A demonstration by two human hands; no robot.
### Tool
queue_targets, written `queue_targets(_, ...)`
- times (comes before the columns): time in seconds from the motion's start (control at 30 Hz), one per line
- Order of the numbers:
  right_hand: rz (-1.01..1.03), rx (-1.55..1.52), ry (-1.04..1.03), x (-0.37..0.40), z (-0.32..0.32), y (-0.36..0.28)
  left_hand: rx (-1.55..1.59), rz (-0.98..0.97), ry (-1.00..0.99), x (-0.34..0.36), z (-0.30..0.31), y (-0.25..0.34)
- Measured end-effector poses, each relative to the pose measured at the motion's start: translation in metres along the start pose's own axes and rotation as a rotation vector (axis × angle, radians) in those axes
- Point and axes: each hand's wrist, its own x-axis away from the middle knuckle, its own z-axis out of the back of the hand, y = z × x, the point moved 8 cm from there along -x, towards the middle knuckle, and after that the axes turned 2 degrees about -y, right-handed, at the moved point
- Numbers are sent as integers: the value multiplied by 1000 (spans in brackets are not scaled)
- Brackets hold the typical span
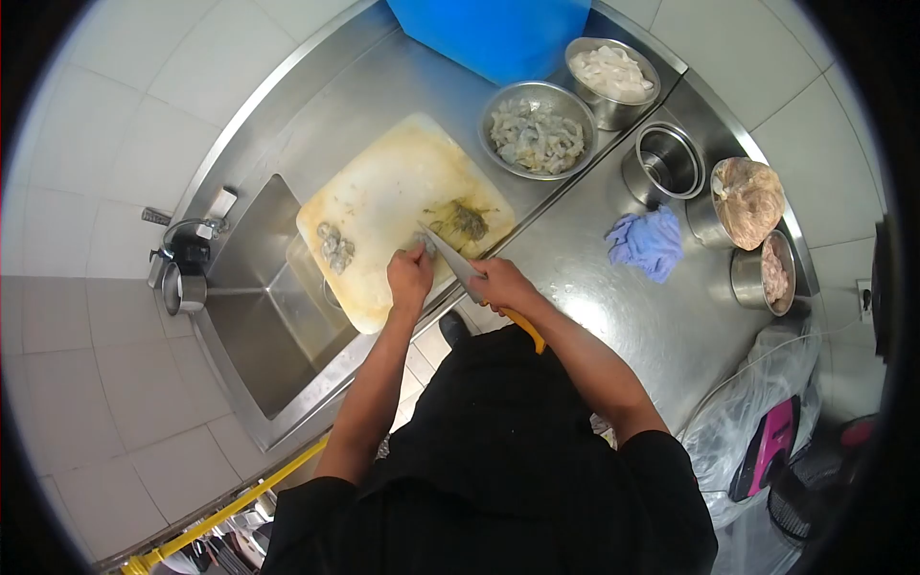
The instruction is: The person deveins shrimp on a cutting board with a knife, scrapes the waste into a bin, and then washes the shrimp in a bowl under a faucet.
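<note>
My right hand [503, 286] is wrapped round a knife [452, 257] with an orange-yellow handle, its blade pointing up and left over the cutting board [383, 182]. Beside the blade, my left hand [411, 276] pinches a small greyish shrimp at the near edge of the board. A little pile of raw shrimp [334, 249] lies on the board's left part. Dark greenish scraps [463, 222] are spread on its right part. Past the board stands a metal bowl [486, 125] of peeled shrimp [537, 137].
A steel sink [278, 316] lies left of the board, with a small pot [182, 289] beyond it. On the right counter are a blue cloth [645, 242], a metal pot [637, 172], and containers of pale food [610, 73], bagged food [747, 201] and pinkish meat [774, 271].
</note>
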Motion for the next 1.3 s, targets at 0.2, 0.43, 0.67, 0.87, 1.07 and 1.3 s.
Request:
queue_targets(0.2,-47,60,-17,16,1,14,2,-9,9,0,-2,3)
queue_targets(0.43,-88,150,-45,68,-5,21,68,142,35,7,-3,1)
queue_targets(0.67,192,381,211,78,6,-9,61,86,73,8,1,6)
queue_targets(0.87,71,682,277,64,-4,8,95,153,72,10,1,0)
queue_targets(1.07,63,751,394,64,4,17,120,120,107,11,0,0)
queue_targets(1.3,83,767,465,69,14,13,-14,211,-48,-3,3,5)
